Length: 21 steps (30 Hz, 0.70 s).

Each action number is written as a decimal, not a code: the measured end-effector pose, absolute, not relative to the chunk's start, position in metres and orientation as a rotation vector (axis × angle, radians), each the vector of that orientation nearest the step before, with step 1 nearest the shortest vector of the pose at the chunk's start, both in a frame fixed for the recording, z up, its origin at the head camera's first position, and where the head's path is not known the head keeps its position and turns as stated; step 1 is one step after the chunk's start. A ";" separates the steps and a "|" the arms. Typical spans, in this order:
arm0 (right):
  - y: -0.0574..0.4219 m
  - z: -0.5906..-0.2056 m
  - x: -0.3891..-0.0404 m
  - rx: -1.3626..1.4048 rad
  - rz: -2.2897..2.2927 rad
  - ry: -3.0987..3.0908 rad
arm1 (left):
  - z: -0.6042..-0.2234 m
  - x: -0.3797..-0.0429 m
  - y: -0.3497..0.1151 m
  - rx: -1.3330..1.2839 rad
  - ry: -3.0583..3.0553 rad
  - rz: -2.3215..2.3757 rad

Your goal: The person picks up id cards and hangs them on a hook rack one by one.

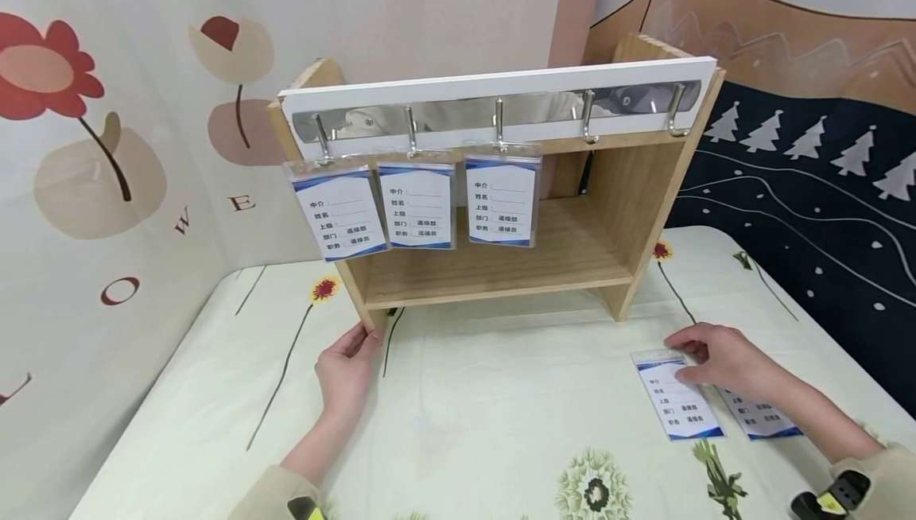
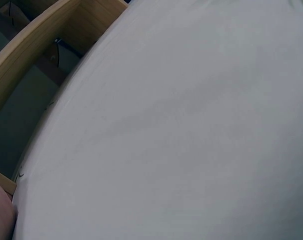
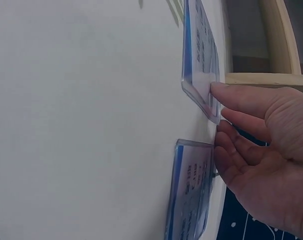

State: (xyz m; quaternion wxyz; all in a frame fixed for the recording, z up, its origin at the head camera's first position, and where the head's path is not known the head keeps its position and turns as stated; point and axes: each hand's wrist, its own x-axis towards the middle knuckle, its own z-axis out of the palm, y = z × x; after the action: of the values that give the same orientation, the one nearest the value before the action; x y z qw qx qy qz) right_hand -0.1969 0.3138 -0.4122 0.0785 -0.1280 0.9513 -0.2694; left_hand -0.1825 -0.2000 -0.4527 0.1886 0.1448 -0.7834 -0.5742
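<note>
A wooden shelf rack (image 1: 501, 265) stands on the table with a white rail (image 1: 458, 87) of several metal hooks across its front. Three clear-sleeved name badges hang there: left (image 1: 341, 216), middle (image 1: 417, 203) and centre (image 1: 502, 200); the two hooks at the right carry nothing. My left hand (image 1: 347, 369) holds the foot of the rack's left side panel; only a bit of this hand shows in the left wrist view. At the right, my right hand (image 1: 733, 357) pinches the top corner of a badge (image 1: 680, 401) on the table, thumb on its face. Another badge (image 3: 191, 187) lies beside it, partly covered by the forearm.
A pale flower-print cloth (image 1: 487, 424) covers the table. Behind the rack hangs a patterned curtain (image 1: 444, 11), and a dark cloth with white trees (image 1: 809, 186) is at the right.
</note>
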 end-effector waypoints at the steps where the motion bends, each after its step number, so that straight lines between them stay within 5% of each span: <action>1: 0.313 -0.412 -0.197 -0.380 -0.806 2.843 | -0.453 -0.183 -0.200 0.407 -2.204 -1.615; 21: 0.312 -0.412 -0.197 -0.434 -0.788 2.856 | -0.451 -0.182 -0.200 0.412 -2.211 -1.613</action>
State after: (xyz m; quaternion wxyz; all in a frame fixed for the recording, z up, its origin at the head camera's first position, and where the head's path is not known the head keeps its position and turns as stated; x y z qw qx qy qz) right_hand -0.1971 0.3122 -0.4120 0.0735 -0.1444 0.9513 -0.2623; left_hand -0.1820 -0.2001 -0.4514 0.1860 0.1462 -0.7849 -0.5727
